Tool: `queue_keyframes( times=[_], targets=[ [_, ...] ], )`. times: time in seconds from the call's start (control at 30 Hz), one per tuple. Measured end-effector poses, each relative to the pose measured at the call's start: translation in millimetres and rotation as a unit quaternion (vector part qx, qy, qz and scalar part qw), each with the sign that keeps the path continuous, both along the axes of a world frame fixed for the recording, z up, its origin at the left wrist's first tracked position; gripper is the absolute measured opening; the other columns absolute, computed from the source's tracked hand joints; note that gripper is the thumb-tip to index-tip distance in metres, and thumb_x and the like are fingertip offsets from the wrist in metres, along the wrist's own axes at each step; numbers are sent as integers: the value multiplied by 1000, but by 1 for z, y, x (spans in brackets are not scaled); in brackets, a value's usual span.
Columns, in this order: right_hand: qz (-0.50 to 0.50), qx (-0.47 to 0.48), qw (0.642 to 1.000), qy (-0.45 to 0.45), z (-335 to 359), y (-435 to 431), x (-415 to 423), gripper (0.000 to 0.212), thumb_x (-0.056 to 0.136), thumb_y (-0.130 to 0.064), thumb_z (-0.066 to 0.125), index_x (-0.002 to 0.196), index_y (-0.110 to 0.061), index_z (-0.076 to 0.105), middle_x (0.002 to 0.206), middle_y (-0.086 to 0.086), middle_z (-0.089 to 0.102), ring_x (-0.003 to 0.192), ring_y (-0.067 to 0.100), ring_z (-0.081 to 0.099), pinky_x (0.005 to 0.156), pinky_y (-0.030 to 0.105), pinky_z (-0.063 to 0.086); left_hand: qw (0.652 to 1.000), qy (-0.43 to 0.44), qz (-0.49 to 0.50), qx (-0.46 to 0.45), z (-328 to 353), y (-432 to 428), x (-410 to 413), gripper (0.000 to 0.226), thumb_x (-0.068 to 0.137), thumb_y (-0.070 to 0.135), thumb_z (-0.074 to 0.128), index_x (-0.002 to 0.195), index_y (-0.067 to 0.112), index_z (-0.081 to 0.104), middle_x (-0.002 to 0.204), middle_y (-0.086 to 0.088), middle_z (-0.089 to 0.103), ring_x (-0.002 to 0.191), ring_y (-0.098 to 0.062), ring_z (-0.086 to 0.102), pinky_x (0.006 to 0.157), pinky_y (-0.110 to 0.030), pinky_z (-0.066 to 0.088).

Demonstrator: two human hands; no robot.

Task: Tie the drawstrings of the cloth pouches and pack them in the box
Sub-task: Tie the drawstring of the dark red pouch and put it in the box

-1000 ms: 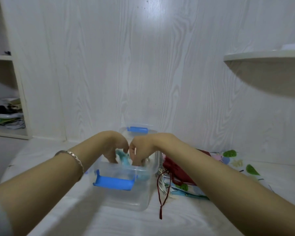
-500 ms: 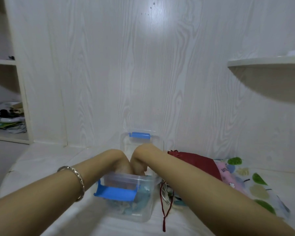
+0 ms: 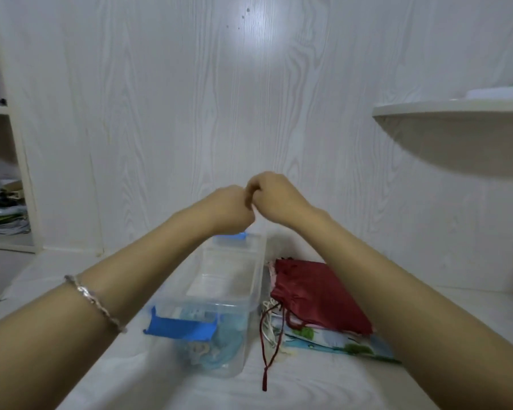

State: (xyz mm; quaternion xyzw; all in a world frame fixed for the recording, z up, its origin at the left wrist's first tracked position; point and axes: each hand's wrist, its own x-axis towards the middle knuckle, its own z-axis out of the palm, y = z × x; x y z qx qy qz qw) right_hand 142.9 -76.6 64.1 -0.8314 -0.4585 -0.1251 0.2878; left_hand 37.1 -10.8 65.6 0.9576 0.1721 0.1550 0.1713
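A clear plastic box with blue latches stands open on the white table. A teal cloth pouch lies inside it at the near end. Right of the box a dark red pouch tops a pile of patterned pouches, and its red drawstring trails toward me. My left hand and my right hand are raised above the far end of the box. Their fingers are curled and the knuckles touch. I see nothing in either hand.
A white wood-grain wall rises right behind the box. A rounded white shelf juts out at the upper right. Open shelving with clutter stands at the far left. The table edge curves away at the left.
Both hands have come up out of the box and now sit together above its far end. The teal pouch stays inside the box.
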Motion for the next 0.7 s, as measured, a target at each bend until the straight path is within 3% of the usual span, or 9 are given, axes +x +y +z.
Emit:
queue_keyframes(
  times=[0.07,0.17,0.3,0.37,0.53,0.7],
  targets=[
    [0,63,998,24,1,-39,6,30,77,3,44,64,-18,61,74,1,67,73,17,62,66,29,49,997,-69,-21,18,3,-34,7,30,90,9,46,115,6,63,109,-12,66,95,-28,63,76,-33,49],
    [-37,40,997,59,-34,-85,20,39,77,6,44,55,-24,55,61,-6,58,60,11,54,53,22,37,999,-20,-38,33,-24,-78,26,31,90,6,47,119,5,58,117,-14,63,105,-29,61,77,-31,46],
    [-46,-38,990,130,-102,-135,43,37,76,8,45,69,-21,67,77,1,69,80,21,66,73,30,53,987,126,-17,100,-96,-105,56,29,95,7,44,122,3,54,127,-15,57,115,-29,56,91,-34,46],
    [-49,-63,985,150,-127,-158,48,40,79,6,46,69,-25,69,80,-7,69,85,16,66,82,29,53,978,171,29,119,-130,-107,70,33,96,8,42,126,4,55,132,-12,55,121,-27,54,97,-33,44],
    [-41,-44,984,165,-156,-187,52,38,85,5,49,75,-26,70,85,-13,68,87,4,63,84,19,50,954,125,139,236,-164,-101,87,34,93,4,47,124,15,57,126,-7,52,116,-26,52,94,-38,41],
    [-57,43,987,146,-162,-185,49,38,85,2,49,92,-30,69,98,-10,68,89,5,63,85,24,53,954,30,125,270,-147,-103,83,29,87,0,55,112,15,57,114,-4,54,103,-24,57,87,-36,41]
  ],
)
